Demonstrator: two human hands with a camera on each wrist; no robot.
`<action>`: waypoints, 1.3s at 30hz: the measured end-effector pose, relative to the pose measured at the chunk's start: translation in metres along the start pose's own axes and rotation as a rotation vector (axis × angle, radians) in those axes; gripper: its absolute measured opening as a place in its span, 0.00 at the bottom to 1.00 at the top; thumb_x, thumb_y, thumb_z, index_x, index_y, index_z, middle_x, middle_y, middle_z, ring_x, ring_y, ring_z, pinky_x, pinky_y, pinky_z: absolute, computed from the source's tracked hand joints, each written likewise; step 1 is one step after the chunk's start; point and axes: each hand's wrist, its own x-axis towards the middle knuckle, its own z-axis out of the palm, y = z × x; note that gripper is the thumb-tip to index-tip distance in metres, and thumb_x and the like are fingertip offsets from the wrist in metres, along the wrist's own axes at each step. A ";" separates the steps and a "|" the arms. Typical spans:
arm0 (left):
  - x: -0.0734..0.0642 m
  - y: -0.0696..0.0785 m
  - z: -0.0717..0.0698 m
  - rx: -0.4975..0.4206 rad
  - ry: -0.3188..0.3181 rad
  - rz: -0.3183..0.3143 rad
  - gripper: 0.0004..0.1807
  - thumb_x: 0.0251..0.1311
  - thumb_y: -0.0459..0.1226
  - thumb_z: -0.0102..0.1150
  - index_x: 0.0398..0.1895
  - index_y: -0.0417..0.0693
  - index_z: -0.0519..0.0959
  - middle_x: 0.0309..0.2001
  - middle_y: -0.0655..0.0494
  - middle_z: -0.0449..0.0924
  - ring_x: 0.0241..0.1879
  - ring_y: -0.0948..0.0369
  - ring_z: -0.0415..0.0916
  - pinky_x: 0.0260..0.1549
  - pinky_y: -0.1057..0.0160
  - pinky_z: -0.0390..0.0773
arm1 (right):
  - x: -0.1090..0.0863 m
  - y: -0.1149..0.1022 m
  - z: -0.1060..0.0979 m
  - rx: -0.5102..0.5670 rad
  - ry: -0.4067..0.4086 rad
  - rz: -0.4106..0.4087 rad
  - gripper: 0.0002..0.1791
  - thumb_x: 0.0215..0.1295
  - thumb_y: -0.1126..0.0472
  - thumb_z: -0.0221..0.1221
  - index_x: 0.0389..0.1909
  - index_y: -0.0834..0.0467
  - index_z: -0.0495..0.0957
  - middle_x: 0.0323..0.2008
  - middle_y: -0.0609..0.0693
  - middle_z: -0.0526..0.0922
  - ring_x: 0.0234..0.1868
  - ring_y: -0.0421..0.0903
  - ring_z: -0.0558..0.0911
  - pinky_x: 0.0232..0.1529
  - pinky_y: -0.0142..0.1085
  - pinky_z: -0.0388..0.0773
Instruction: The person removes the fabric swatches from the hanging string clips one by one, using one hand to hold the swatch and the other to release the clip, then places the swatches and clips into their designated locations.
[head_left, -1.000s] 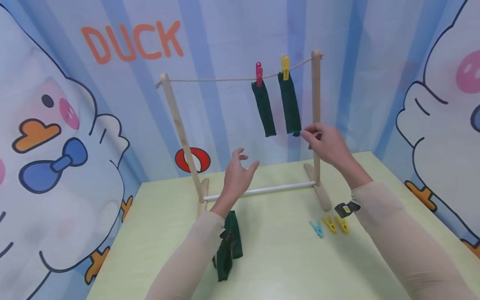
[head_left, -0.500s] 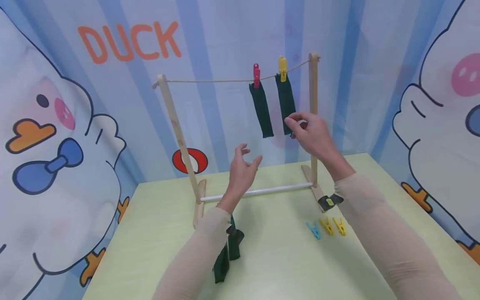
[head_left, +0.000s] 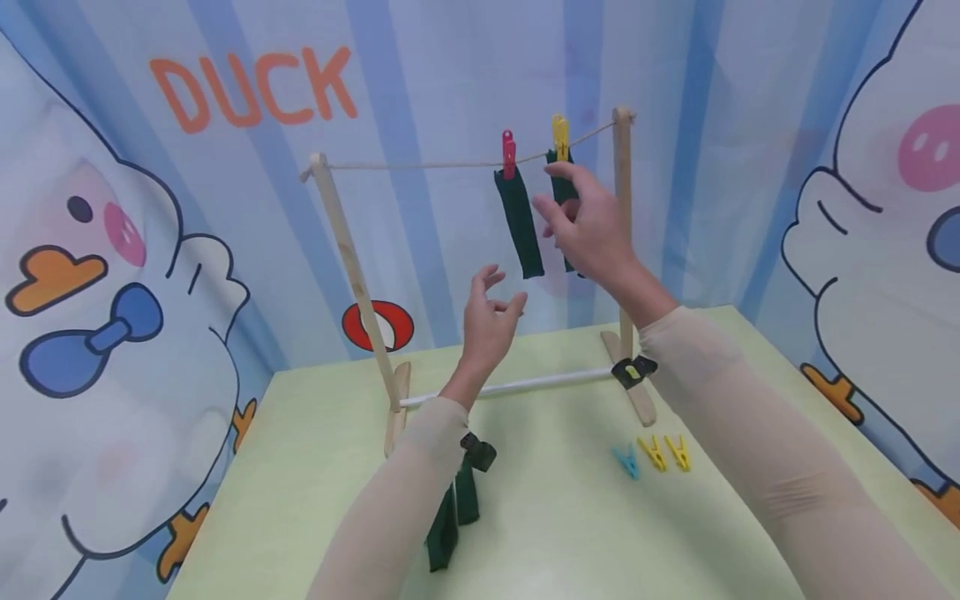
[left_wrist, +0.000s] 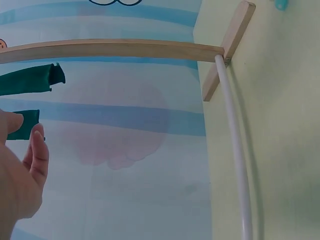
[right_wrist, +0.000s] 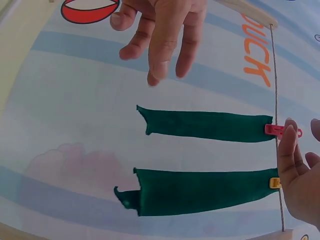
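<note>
The right hand (head_left: 592,223), fingers parted and empty, has risen along the green cloth strip (right_wrist: 200,192), now seemingly secured to the line (head_left: 420,166) by its yellow clothespin (head_left: 561,137), while the left hand (head_left: 489,323) hovers, fingers loose and empty.

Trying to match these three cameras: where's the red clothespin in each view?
Head: red clothespin, upper part, just right of centre, left of the yellow clothespin.
Left wrist: not in it.
Right wrist: near the right edge, about midway down, partly behind the right hand.
Shared landmark: two green cloths, hanging in all three.
</note>
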 end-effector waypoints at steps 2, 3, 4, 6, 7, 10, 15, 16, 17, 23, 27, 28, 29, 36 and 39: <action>0.003 0.002 0.002 -0.010 0.001 0.001 0.33 0.69 0.41 0.61 0.73 0.50 0.60 0.66 0.54 0.70 0.34 0.58 0.82 0.35 0.63 0.82 | 0.004 -0.002 0.000 -0.001 -0.003 -0.012 0.29 0.74 0.50 0.56 0.70 0.57 0.66 0.38 0.54 0.80 0.27 0.44 0.81 0.31 0.31 0.77; 0.005 0.003 0.002 -0.016 0.003 0.000 0.33 0.69 0.41 0.61 0.73 0.50 0.60 0.66 0.54 0.70 0.34 0.58 0.82 0.36 0.63 0.82 | 0.007 -0.004 0.001 0.007 -0.010 -0.020 0.29 0.74 0.50 0.57 0.71 0.57 0.65 0.38 0.54 0.80 0.27 0.44 0.81 0.32 0.31 0.78; 0.008 0.004 0.002 -0.023 0.001 -0.003 0.34 0.69 0.40 0.61 0.73 0.50 0.59 0.67 0.54 0.70 0.34 0.58 0.82 0.35 0.63 0.82 | 0.010 -0.004 0.002 0.016 -0.017 -0.028 0.30 0.74 0.50 0.57 0.71 0.57 0.64 0.40 0.54 0.80 0.28 0.44 0.82 0.32 0.31 0.78; 0.012 0.007 0.002 -0.039 -0.025 -0.011 0.36 0.69 0.40 0.62 0.75 0.51 0.57 0.69 0.54 0.68 0.36 0.57 0.83 0.34 0.63 0.82 | 0.015 -0.006 0.004 0.036 -0.032 -0.042 0.32 0.74 0.51 0.57 0.73 0.57 0.62 0.49 0.53 0.79 0.29 0.45 0.82 0.33 0.31 0.78; 0.014 0.008 0.003 -0.056 -0.044 -0.021 0.37 0.68 0.40 0.62 0.76 0.52 0.56 0.70 0.54 0.67 0.37 0.55 0.83 0.33 0.63 0.82 | 0.018 -0.006 0.004 0.044 -0.040 -0.046 0.33 0.74 0.51 0.57 0.75 0.57 0.60 0.55 0.52 0.78 0.29 0.45 0.82 0.34 0.30 0.79; 0.019 0.010 0.003 -0.097 -0.099 -0.066 0.40 0.69 0.39 0.61 0.79 0.54 0.51 0.73 0.54 0.62 0.41 0.54 0.84 0.31 0.62 0.83 | 0.024 -0.007 0.004 0.058 -0.065 -0.050 0.37 0.74 0.53 0.57 0.78 0.56 0.53 0.71 0.48 0.67 0.31 0.48 0.83 0.36 0.29 0.79; 0.025 0.014 0.007 -0.161 -0.118 -0.117 0.42 0.70 0.36 0.60 0.80 0.56 0.47 0.75 0.53 0.59 0.41 0.56 0.85 0.33 0.63 0.83 | 0.034 -0.010 0.005 0.070 -0.125 -0.048 0.40 0.74 0.52 0.57 0.79 0.55 0.49 0.77 0.44 0.56 0.33 0.47 0.84 0.40 0.31 0.80; 0.027 0.016 0.008 -0.177 -0.117 -0.122 0.42 0.70 0.35 0.59 0.80 0.56 0.47 0.75 0.52 0.58 0.40 0.56 0.85 0.33 0.62 0.83 | 0.037 -0.011 0.005 0.075 -0.138 -0.044 0.40 0.74 0.52 0.57 0.79 0.55 0.48 0.77 0.44 0.55 0.33 0.47 0.84 0.41 0.32 0.81; 0.029 0.017 0.009 -0.193 -0.115 -0.126 0.42 0.70 0.34 0.59 0.80 0.56 0.47 0.76 0.52 0.58 0.40 0.56 0.85 0.33 0.62 0.83 | 0.039 -0.012 0.005 0.080 -0.151 -0.038 0.40 0.74 0.53 0.57 0.79 0.55 0.47 0.77 0.44 0.55 0.33 0.47 0.84 0.42 0.32 0.81; 0.039 0.024 0.016 -0.277 -0.130 -0.158 0.42 0.71 0.30 0.55 0.81 0.57 0.46 0.77 0.51 0.54 0.41 0.56 0.84 0.32 0.63 0.82 | 0.054 -0.017 0.005 0.168 -0.206 0.029 0.40 0.76 0.55 0.55 0.80 0.53 0.44 0.78 0.42 0.51 0.35 0.49 0.83 0.45 0.34 0.81; 0.043 0.025 0.017 -0.320 -0.137 -0.179 0.43 0.70 0.29 0.54 0.81 0.56 0.43 0.77 0.51 0.55 0.40 0.56 0.84 0.30 0.65 0.81 | 0.061 -0.020 0.006 0.227 -0.229 0.049 0.40 0.77 0.56 0.53 0.80 0.53 0.42 0.78 0.41 0.50 0.36 0.49 0.82 0.44 0.35 0.81; 0.044 0.025 0.017 -0.330 -0.136 -0.182 0.44 0.70 0.29 0.54 0.81 0.56 0.43 0.77 0.51 0.55 0.40 0.56 0.83 0.30 0.65 0.81 | 0.063 -0.020 0.007 0.236 -0.234 0.051 0.40 0.77 0.57 0.53 0.80 0.53 0.42 0.78 0.41 0.50 0.36 0.50 0.82 0.43 0.35 0.81; 0.045 0.025 0.017 -0.338 -0.134 -0.179 0.44 0.69 0.29 0.54 0.81 0.55 0.43 0.77 0.51 0.56 0.40 0.56 0.83 0.30 0.65 0.81 | 0.064 -0.021 0.007 0.242 -0.240 0.054 0.40 0.77 0.57 0.53 0.80 0.53 0.42 0.78 0.41 0.50 0.36 0.49 0.82 0.43 0.35 0.81; 0.047 0.027 0.019 -0.357 -0.082 -0.137 0.38 0.71 0.30 0.55 0.79 0.55 0.52 0.69 0.52 0.67 0.37 0.57 0.82 0.28 0.66 0.78 | 0.068 -0.022 0.011 0.253 -0.262 0.079 0.38 0.78 0.59 0.51 0.80 0.54 0.43 0.78 0.42 0.51 0.34 0.51 0.80 0.41 0.36 0.81; 0.050 0.031 0.022 -0.366 -0.054 -0.118 0.33 0.72 0.31 0.54 0.76 0.53 0.57 0.63 0.52 0.72 0.34 0.58 0.81 0.26 0.66 0.76 | 0.068 -0.021 0.009 0.223 -0.266 0.090 0.37 0.78 0.58 0.50 0.80 0.54 0.43 0.78 0.43 0.51 0.34 0.51 0.80 0.40 0.36 0.81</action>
